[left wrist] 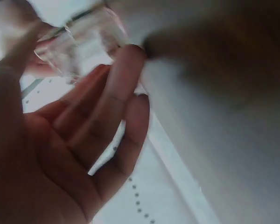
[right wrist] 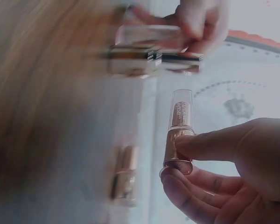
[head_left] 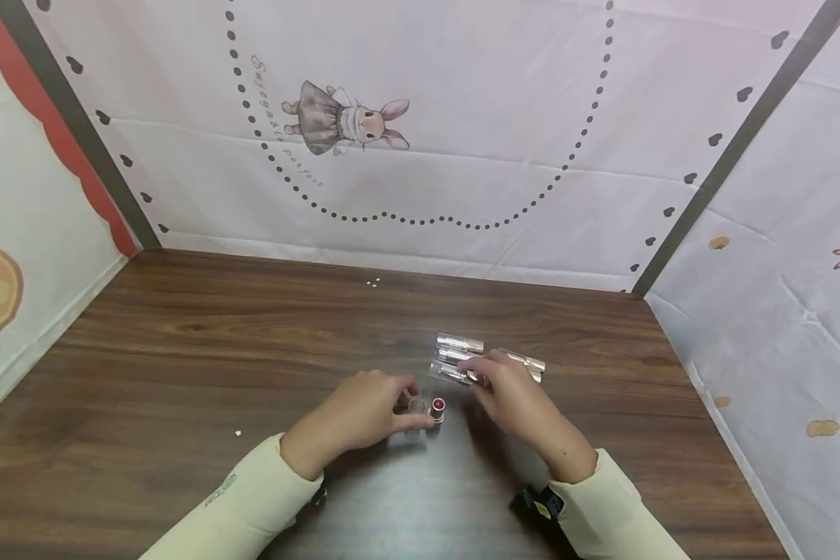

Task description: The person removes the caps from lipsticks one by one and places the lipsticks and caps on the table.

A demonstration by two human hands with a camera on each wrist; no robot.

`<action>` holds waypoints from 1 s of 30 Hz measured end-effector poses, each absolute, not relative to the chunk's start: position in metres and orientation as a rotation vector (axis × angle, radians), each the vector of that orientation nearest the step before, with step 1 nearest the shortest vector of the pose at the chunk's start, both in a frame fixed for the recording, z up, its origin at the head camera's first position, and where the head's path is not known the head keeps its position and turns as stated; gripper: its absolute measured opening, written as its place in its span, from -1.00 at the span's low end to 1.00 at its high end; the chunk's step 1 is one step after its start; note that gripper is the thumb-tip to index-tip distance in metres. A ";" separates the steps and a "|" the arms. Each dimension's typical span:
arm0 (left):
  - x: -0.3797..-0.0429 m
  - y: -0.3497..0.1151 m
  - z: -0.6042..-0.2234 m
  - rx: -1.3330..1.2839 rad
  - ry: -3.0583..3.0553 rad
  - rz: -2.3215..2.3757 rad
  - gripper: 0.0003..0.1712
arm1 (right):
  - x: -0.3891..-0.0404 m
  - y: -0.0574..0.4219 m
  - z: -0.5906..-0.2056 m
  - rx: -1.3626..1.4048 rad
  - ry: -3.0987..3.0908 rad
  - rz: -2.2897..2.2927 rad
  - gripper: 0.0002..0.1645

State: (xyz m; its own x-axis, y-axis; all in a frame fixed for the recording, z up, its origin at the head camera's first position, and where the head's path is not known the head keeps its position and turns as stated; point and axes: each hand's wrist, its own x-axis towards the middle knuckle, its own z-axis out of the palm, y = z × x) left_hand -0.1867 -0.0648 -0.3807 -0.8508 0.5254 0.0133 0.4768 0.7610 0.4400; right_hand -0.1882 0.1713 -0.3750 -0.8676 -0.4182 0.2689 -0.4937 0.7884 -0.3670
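Red lipstick (head_left: 438, 407) is stood upright. Just left of it, a clear cap (head_left: 417, 406) is pinched by the left hand (head_left: 366, 410). Behind the lipstick and to its right, a tube (right wrist: 178, 128) is pinched by the right hand (head_left: 511, 393); more tubes (head_left: 460, 342) are laid close by, so room is tight there. A wide stretch of table (head_left: 182, 350) is seen left of the lipstick. Far behind it, cloth (head_left: 420, 187) is met by the table's edge.

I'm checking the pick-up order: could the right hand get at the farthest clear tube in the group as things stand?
Probably yes, though likely only after letting go: the right hand already pinches another tube. The farthest tube lies close by, with nothing covering it.
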 end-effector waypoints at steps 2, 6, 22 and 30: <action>-0.186 -0.067 -0.375 0.759 2.873 0.664 -0.43 | -0.183 0.170 -0.369 0.748 -2.777 0.653 -0.65; -0.181 -0.069 -0.362 0.685 3.002 0.603 -0.36 | -0.172 0.166 -0.357 0.778 -2.739 0.641 -0.64; -0.152 -0.056 -0.344 1.353 3.324 0.664 -0.68 | -0.138 0.159 -0.333 0.934 -2.552 0.752 -0.51; -0.149 -0.057 -0.340 1.342 3.337 0.595 -0.68 | -0.137 0.158 -0.333 0.962 -2.525 0.805 -0.51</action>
